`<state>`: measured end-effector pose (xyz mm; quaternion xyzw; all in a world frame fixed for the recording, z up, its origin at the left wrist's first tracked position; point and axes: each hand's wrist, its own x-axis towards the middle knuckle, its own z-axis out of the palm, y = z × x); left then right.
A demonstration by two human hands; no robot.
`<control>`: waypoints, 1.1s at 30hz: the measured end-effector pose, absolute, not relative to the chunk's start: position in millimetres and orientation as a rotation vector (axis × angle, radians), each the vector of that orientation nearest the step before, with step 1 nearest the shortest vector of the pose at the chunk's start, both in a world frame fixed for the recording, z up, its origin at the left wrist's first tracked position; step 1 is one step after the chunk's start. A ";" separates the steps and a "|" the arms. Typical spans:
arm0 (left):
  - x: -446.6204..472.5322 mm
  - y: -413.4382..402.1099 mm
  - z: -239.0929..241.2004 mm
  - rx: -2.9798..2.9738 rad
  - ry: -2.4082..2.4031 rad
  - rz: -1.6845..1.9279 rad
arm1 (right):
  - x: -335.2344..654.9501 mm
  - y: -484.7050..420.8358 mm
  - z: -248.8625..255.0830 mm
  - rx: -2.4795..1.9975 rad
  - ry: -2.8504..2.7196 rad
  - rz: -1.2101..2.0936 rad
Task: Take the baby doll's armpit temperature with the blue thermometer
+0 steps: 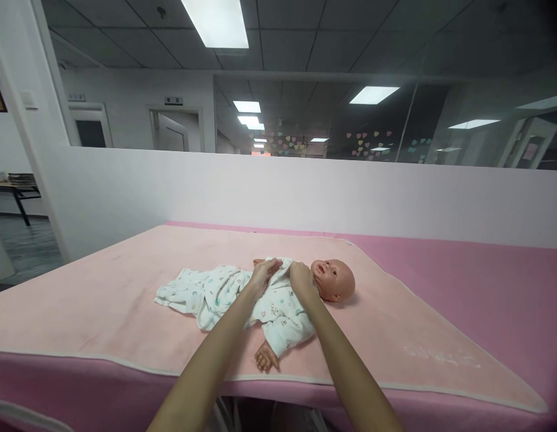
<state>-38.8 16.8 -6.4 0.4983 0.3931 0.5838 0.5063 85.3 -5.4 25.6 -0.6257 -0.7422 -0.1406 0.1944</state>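
Note:
A baby doll (pixel 334 281) lies on its back, its head to the right, in a white printed baby top (pixel 278 303) and matching trousers (pixel 215 288). My left hand (pixel 263 276) is at the front of the top, fingers closed on the fabric near the doll's far hand (pixel 259 261). Close to the doll's chin, my right hand (pixel 301 279) is curled round the top's upper edge. Cloth stretches between my two hands; my fingertips are partly hidden. The doll's near hand (pixel 266 356) sticks out of its sleeve toward me.
A peach mat (pixel 125 270) with a pale border covers much of the pink padded surface (pixel 498 282). Behind it runs a low white wall (pixel 305 192) with glass above. A table with stacked items (pixel 21 180) stands beyond the opening at far left.

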 end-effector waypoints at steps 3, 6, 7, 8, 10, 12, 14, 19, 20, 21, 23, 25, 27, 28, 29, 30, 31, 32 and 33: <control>-42.9 28.0 -4.7 1.252 1.124 1.374 | 88.0 -8.3 21.5 -1.736 -2.128 -0.372; -44.1 39.8 -1.9 1.392 1.332 1.309 | 92.8 -10.9 18.6 -1.730 -2.146 -0.364; -43.1 43.6 -0.8 1.482 1.407 1.276 | 93.9 -10.5 17.8 -1.731 -2.143 -0.363; -41.3 47.2 0.3 1.586 1.482 1.235 | 94.6 -9.5 16.9 -1.732 -2.138 -0.362; -36.8 54.3 1.9 1.835 1.650 1.092 | 95.2 -6.1 14.7 -1.728 -2.133 -0.354; -32.8 60.5 2.3 2.003 1.773 0.950 | 95.2 -2.6 12.5 -1.721 -2.127 -0.346; -31.2 64.7 1.8 2.105 1.859 0.847 | 95.1 -0.6 10.8 -1.719 -2.122 -0.344; -38.0 61.8 0.5 2.327 1.973 0.694 | 95.0 -4.4 11.3 -1.715 -2.154 -0.368; -40.0 58.9 0.7 2.379 1.975 0.690 | 94.7 -6.2 11.8 -1.714 -2.162 -0.375; -41.9 55.5 0.8 2.431 1.974 0.699 | 94.3 -8.1 12.3 -1.713 -2.168 -0.381; -44.6 48.1 1.0 2.522 1.973 0.734 | 93.3 -12.2 13.4 -1.716 -2.176 -0.394; -45.8 41.7 0.7 2.580 1.984 0.768 | 92.0 -16.1 14.7 -1.723 -2.184 -0.404; -45.8 38.5 -0.1 2.617 1.994 0.782 | 90.9 -19.4 16.3 -1.728 -2.199 -0.414; -45.5 38.5 -0.5 2.635 1.991 0.780 | 90.6 -20.5 17.3 -1.729 -2.209 -0.420; -45.1 39.4 -0.9 2.656 1.982 0.771 | 90.3 -21.3 18.2 -1.730 -2.221 -0.427; -44.6 41.2 -1.2 2.678 1.967 0.754 | 90.2 -21.6 19.0 -1.731 -2.232 -0.434; -44.0 43.5 -1.5 2.699 1.949 0.731 | 90.1 -21.6 19.7 -1.735 -2.242 -0.440; -43.5 46.2 -1.6 2.718 1.932 0.700 | 90.0 -21.3 20.2 -1.740 -2.250 -0.445; -43.0 49.0 -1.7 2.731 1.918 0.663 | 90.0 -20.7 20.5 -1.747 -2.255 -0.447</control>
